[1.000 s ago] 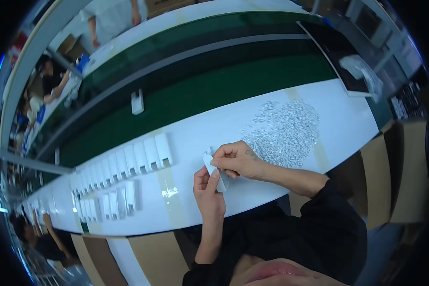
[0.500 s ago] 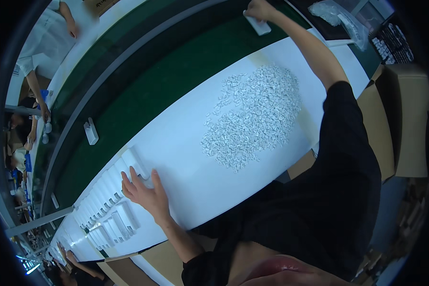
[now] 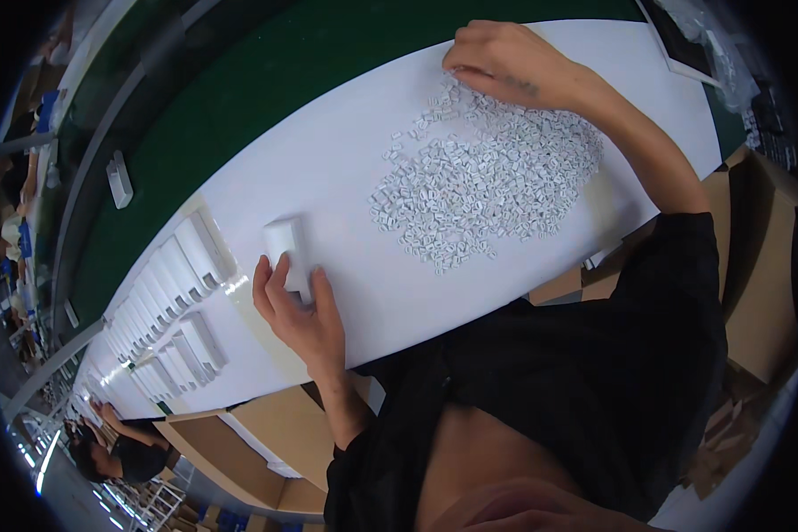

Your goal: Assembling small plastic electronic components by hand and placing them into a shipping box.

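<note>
A white oblong plastic housing [image 3: 284, 238] stands on the white worktable, apart from the row of similar ones. My left hand [image 3: 303, 315] has its fingers around the near end of it. Over the far edge of a wide heap of small white plastic pieces [image 3: 488, 186], my right hand [image 3: 514, 64] reaches down with its fingers curled together. Its fingertips touch the pieces, but what lies between them is hidden. More white housings [image 3: 155, 293] are lined up side by side to the left, with a shorter row [image 3: 179, 365] nearer me.
A green conveyor belt [image 3: 266, 80] runs along the table's far side, carrying a white housing [image 3: 119, 180]. Cardboard boxes [image 3: 230, 452] stand below the near edge, others [image 3: 762, 266] at my right. Another person [image 3: 133, 452] works farther down the table. Clear plastic wrap [image 3: 723, 53] lies far right.
My right hand has left a white housing on the belt and come back to the heap. My left hand now holds a housing away from the row's end. The view has shifted.
</note>
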`<state>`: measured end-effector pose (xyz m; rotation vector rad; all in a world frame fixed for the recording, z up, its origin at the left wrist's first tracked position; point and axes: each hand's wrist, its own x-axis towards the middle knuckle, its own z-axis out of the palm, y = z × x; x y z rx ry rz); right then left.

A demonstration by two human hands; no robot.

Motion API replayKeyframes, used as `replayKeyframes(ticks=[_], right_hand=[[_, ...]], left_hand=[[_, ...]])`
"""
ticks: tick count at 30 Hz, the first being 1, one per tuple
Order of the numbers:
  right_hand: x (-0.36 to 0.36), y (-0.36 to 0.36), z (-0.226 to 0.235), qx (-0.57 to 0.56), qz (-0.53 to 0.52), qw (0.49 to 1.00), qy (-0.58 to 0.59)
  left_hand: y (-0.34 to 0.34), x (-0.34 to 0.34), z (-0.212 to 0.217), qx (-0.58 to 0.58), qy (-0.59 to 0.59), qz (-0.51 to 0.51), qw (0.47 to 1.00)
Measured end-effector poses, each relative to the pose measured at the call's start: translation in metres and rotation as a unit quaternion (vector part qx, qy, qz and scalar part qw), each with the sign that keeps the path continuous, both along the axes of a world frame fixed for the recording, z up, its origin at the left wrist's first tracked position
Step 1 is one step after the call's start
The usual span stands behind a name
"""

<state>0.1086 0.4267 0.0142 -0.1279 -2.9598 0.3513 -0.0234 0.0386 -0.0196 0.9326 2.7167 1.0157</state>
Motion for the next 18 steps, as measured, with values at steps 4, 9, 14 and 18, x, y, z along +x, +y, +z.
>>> replayKeyframes(ticks=[4,9,14,18], right_hand=[[0.008,-0.013,-0.004,0.077,0.058,0.995,0.004],[0.001,-0.005,-0.003,0.175,0.162,0.971,0.021],[-0.004,0.003,-0.015,0.154,0.138,0.977,-0.043],[-0.003,0.01,-0.019,0.14,0.128,0.981,-0.032]], left_hand=[[-0.009,0.013,-0.015,-0.009,0.063,0.002,0.998],[-0.011,0.013,-0.012,-0.016,0.08,0.0,0.997],[-0.007,0.021,0.007,0.159,-0.127,0.098,0.974],[-0.003,0.025,0.027,0.531,-0.5,0.077,0.68]])
